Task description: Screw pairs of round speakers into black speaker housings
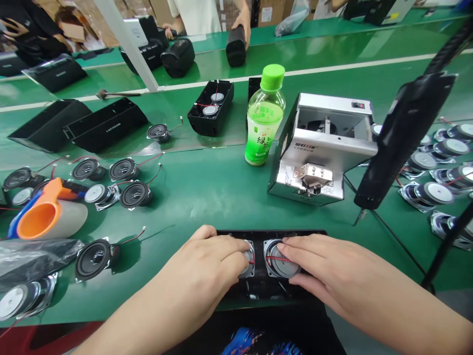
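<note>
1. Resting over a round speaker, the left hand [214, 256] is at the lower centre of the frame; its fingers are bent across the left speaker [250, 268], though from here I cannot tell whether they are closed on it.
2. Just beside it, the right hand [325, 259] has its fingers and thumb clamped around the right speaker [288, 268], whose red wire crosses its back.
3. Both speakers sit side by side, backs up, in a long black case [271, 232] at the lower centre, by the near edge of the green tabletop [199, 192].
4. Beyond the hands, right of centre, I see a silver machine [328, 148] marked WEIXIN, with a green-capped bottle [260, 135] to its left.
5. A black power screwdriver [402, 143] hangs at the right, tip down, in front of a group of loose speakers [438, 192].
6. More speakers [135, 195] lie at the left, around an orange-and-white tape dispenser [62, 219].
7. At the upper centre, a co-worker's hand [243, 22] holds a black box [235, 48].
</note>
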Available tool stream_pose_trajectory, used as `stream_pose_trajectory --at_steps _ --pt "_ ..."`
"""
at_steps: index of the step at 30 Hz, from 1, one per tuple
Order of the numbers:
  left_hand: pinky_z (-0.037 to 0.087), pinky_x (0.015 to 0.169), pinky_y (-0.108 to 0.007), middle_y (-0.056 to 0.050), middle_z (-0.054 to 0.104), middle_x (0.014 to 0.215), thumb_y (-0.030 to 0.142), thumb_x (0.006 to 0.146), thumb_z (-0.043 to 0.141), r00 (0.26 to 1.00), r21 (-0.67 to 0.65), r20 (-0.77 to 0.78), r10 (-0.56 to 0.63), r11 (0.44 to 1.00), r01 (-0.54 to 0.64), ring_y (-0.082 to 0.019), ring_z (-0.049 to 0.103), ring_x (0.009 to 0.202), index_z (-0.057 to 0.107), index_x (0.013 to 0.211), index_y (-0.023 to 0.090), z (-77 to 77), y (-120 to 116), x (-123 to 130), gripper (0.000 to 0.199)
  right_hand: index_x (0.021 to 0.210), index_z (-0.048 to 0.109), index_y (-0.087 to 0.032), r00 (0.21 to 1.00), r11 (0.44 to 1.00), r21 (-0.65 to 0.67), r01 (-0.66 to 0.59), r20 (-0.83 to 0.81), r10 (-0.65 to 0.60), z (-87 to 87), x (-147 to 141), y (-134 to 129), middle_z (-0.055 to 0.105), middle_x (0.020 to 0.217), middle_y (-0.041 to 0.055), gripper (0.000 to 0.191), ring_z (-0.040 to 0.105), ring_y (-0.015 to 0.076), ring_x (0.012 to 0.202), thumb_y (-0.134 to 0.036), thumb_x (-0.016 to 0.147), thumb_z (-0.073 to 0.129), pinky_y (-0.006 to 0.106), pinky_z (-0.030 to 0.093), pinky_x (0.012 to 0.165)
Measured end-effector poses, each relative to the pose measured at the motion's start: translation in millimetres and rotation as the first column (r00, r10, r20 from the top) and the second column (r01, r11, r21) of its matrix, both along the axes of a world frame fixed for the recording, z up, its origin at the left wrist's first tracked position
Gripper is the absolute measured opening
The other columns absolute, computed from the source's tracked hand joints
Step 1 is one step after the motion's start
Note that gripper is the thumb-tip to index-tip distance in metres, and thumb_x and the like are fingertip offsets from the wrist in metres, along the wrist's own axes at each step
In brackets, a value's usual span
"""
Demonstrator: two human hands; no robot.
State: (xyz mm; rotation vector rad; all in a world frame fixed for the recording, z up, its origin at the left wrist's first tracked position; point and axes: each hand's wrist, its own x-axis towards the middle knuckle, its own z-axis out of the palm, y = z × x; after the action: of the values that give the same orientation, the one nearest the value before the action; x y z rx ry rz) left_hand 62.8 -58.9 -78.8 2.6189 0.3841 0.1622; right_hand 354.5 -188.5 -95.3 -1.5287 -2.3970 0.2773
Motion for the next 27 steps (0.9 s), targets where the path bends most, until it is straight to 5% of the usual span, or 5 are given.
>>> stream_pose_trajectory --at_steps 14,27 --pt "0.036 0.115 -0.044 -0.001 0.077 0.147 0.002 0.107 0.059 0.998 0.0 -0.057 0.022 1.0 -0.022 -0.021 0.07 0.137 0.064 0.136 0.026 -7.5 -6 -3 0.038 0.14 0.063 -0.02 0.999 1.0 0.026 -0.01 -0.038 0.011 -1.3 2 3 0.08 0.127 0.0074 0.029 0.081 0.0265 0.106 -0.024 0.113 0.056 0.049 0.074 0.086" --pt "0.047 0.099 -0.045 -0.006 0.08 0.136 0.006 0.106 0.058 0.997 0.144 -0.035 0.065 0.988 -0.059 -0.026 0.077 0.119 0.067 0.121 0.022 5.2 -10 3 0.024 0.139 0.063 -0.02 0.998 0.999 0.005 -0.044 -0.047 0.044 -0.8 3 4 0.08 0.127 0.0068 0.036 0.081 0.0277 0.104 -0.018 0.104 0.066 0.049 0.074 0.084"
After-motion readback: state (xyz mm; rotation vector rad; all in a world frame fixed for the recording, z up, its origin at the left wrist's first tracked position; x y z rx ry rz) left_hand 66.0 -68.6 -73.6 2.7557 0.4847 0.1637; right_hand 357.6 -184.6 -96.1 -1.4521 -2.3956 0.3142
